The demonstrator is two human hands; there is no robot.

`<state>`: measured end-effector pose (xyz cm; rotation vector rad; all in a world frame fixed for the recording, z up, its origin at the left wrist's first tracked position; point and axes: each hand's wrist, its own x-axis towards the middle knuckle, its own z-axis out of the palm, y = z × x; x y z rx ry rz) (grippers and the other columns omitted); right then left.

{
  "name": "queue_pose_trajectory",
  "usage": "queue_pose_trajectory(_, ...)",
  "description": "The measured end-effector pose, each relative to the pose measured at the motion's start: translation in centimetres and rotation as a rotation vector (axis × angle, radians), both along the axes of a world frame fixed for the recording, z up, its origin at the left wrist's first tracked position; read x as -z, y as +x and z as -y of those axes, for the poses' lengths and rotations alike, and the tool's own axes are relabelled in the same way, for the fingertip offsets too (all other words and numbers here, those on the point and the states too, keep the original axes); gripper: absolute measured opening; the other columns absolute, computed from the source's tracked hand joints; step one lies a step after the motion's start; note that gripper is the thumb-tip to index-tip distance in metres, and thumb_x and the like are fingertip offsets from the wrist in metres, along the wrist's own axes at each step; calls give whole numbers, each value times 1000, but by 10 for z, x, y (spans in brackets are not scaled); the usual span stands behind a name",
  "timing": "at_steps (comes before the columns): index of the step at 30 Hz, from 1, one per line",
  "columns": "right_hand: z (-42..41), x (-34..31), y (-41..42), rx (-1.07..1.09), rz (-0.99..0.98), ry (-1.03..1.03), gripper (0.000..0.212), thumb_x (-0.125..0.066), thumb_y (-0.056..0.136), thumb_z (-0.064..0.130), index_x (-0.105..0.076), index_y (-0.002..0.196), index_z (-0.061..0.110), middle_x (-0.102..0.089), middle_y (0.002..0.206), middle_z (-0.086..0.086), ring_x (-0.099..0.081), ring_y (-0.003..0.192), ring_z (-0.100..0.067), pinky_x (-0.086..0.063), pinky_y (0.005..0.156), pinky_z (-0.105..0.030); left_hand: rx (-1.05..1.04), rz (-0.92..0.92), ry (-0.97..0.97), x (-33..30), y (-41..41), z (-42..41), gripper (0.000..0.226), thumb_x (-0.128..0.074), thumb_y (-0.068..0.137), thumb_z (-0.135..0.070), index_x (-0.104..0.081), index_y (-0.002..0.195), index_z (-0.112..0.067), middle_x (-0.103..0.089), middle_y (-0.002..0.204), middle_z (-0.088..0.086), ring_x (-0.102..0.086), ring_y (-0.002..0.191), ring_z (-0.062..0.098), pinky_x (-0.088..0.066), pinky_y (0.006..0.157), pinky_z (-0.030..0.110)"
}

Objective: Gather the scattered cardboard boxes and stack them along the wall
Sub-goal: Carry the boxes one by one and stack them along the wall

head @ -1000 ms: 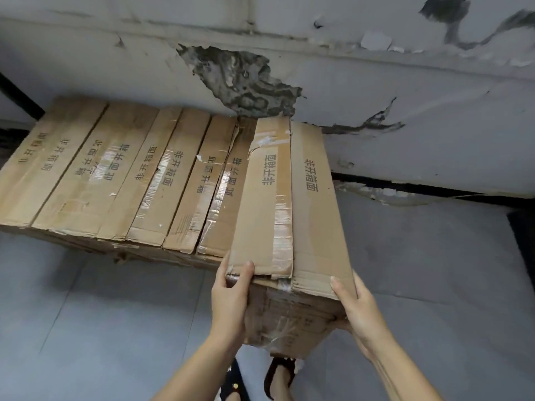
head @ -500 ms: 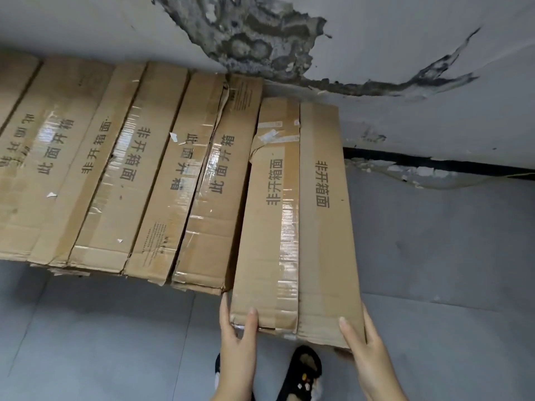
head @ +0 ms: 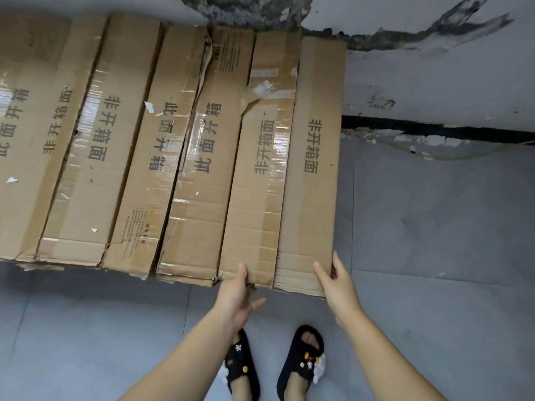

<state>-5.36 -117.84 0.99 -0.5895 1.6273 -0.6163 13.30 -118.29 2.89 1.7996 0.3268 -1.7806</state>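
- Head view: a long, flat brown cardboard box (head: 292,169) with black printed characters lies at the right end of a row of similar brown cardboard boxes (head: 121,146). Its far end is against the cracked grey wall (head: 434,76), and its left side is just beside the next box.
- The left hand (head: 236,290) touches the near left edge of this box. The thumb lies on the top face and the fingers are loosely spread below, so the grip is wide and holds nothing.
- The right hand (head: 337,282) is at the near right corner. The thumb is on top and the fingers go around the side edge, so this grip holds the box.
- The row rests on the grey tiled floor (head: 434,256).
- Two feet in black sandals (head: 302,360) with small decorations stand on the floor, near the box end.
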Motion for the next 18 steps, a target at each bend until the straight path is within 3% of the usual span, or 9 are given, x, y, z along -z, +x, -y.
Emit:
queue_pose_trajectory(2, 2, -3, 1, -10, -17, 19, 54, -53, 96, 17, -35, 146, 24, -54, 134, 7, -50, 121, -9, -36, 99, -21, 18, 8, -2, -2, 2, -3, 42, -43, 99, -33, -51, 130, -6, -58, 124, 11, -54, 112, 27, -45, 85, 53)
queue_pose_trajectory(5, 5, -18, -2, -64, -37, 68, 55, -54, 95, 22, -33, 146, 25, -51, 137, 6, -48, 124, -12, -37, 102, -26, 11, -27, 20, -19, 10, -2, 39, -46, 99, -27, -47, 133, -7, -50, 137, 14, -47, 126, 29, -42, 90, 52)
queue_pose_trajectory(8, 7, -58, -5, -157, -51, 84, 70, -57, 94, 27, -17, 151, 24, -32, 151, 5, -32, 139, -15, -26, 113, -30, 94, 21, -6, -53, 25, -2, 46, -46, 99, -20, -34, 142, -6, -39, 144, 18, -43, 129, 30, -42, 96, 49)
queue_pose_trajectory(12, -4, -143, -7, -347, -59, 25, 76, -60, 91, 31, -13, 150, 31, -25, 155, 3, -30, 140, -14, -25, 115, -33, 290, 199, -144, -130, 48, -10, 46, -45, 99, -18, -34, 142, -9, -54, 125, 13, -54, 113, 23, -46, 93, 44)
queue_pose_trajectory(18, -46, -291, -16, -558, -81, -146, 63, -60, 91, 24, -22, 137, 44, -45, 138, 8, -47, 124, -2, -37, 109, -34, 664, 345, -465, -288, 57, -53, 27, -50, 96, -20, -53, 122, -25, -68, 109, 2, -64, 102, 11, -49, 92, 33)
